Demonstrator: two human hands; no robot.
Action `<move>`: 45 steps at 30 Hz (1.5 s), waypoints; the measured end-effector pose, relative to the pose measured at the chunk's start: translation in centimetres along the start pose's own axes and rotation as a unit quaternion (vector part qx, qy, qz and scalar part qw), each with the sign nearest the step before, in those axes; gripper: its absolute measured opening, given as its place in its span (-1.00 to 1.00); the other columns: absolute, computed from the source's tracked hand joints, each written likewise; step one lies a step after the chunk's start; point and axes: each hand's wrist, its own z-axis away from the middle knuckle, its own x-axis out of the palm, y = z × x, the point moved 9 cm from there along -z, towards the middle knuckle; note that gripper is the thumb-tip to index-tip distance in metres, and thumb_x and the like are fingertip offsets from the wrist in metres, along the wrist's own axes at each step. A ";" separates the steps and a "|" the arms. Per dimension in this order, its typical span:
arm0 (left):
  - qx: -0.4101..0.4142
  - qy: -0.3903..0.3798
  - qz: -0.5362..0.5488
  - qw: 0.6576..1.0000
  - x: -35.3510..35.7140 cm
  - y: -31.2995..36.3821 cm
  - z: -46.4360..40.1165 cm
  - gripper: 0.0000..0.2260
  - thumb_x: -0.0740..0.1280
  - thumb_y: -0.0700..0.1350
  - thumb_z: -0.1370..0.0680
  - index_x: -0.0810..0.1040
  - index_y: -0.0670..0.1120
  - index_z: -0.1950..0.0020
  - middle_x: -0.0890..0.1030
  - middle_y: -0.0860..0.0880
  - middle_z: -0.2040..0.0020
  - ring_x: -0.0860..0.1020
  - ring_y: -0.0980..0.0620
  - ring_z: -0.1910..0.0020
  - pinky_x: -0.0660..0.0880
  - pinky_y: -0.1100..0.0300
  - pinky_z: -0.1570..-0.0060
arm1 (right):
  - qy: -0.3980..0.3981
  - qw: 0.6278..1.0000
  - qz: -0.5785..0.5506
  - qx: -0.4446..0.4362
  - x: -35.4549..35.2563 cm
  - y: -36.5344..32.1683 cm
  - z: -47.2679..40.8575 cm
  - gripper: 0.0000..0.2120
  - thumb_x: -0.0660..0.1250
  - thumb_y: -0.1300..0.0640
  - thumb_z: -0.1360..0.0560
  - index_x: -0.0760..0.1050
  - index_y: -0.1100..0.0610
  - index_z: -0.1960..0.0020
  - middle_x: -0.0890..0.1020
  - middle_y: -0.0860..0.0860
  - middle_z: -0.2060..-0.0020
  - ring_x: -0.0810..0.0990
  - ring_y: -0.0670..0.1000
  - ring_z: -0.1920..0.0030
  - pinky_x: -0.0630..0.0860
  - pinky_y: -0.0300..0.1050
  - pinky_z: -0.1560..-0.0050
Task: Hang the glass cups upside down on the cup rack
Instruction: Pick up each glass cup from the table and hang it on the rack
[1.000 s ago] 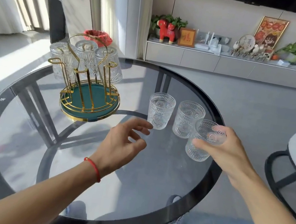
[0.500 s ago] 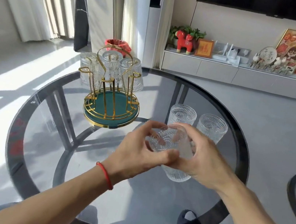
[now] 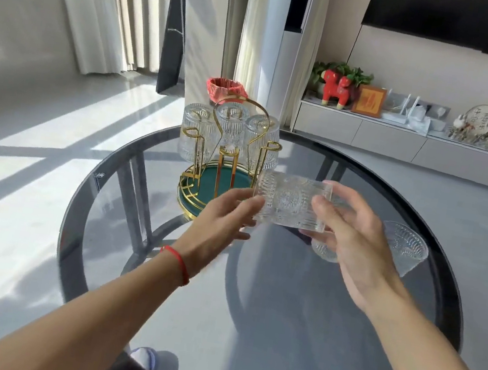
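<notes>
A clear ribbed glass cup with a pressed sunburst pattern (image 3: 291, 201) lies on its side in the air above the round smoked-glass table (image 3: 252, 288), just in front of the gold wire cup rack with a green base (image 3: 204, 185). The right hand (image 3: 353, 234) grips it at one end, thumb across the near side and fingers curled behind. The left hand (image 3: 221, 219) meets the other end, fingertips touching the cup wall, fingers loosely bent rather than clamped; a thin red string bracelet (image 3: 179, 264) circles that wrist. Three matching glass cups (image 3: 229, 128) hang upside down on the rack's far prongs. Two more cups stand on the table behind the right hand, one (image 3: 404, 247) plainly seen, the other (image 3: 323, 251) mostly hidden. Beyond the table sits a low white cabinet (image 3: 372, 134) with a red toy horse (image 3: 336, 89).
</notes>
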 end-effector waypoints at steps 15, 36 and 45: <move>0.055 -0.025 -0.595 0.802 0.9 -3.5 -1.4 -0.40 0.34 0.10 -0.56 0.28 0.07 -0.58 0.25 -0.08 -0.61 0.17 -0.13 -0.57 0.30 -0.24 -0.44 | 0.081 0.937 0.299 -0.162 3.4 -10.0 -8.4 -0.40 0.52 -0.20 -0.41 0.51 -0.08 -0.40 0.59 -0.03 -0.25 0.57 0.04 -0.28 0.46 -0.10 -0.18; 0.046 -0.024 -0.627 0.778 1.3 -3.7 -1.3 -0.46 0.32 0.05 -0.57 0.34 -0.01 -0.54 0.20 -0.12 -0.62 0.14 -0.17 -0.58 0.38 -0.21 -0.40 | -0.022 0.867 0.467 -0.170 10.1 -5.6 -9.0 -0.32 0.48 -0.17 -0.49 0.33 0.10 -0.47 0.50 0.12 -0.41 0.44 0.16 -0.42 0.45 0.04 -0.30; 0.112 0.027 -0.457 0.882 2.9 -1.8 -0.8 -0.66 0.37 -0.11 -0.54 0.53 -0.07 -0.31 0.54 -0.10 -0.31 0.43 -0.12 -0.33 0.48 0.01 -0.17 | 0.068 0.897 0.355 -0.253 1.9 -2.9 1.4 -0.73 0.37 0.26 -0.48 0.53 0.10 -0.17 0.60 -0.01 -0.03 0.56 0.01 0.05 0.54 -0.03 -0.01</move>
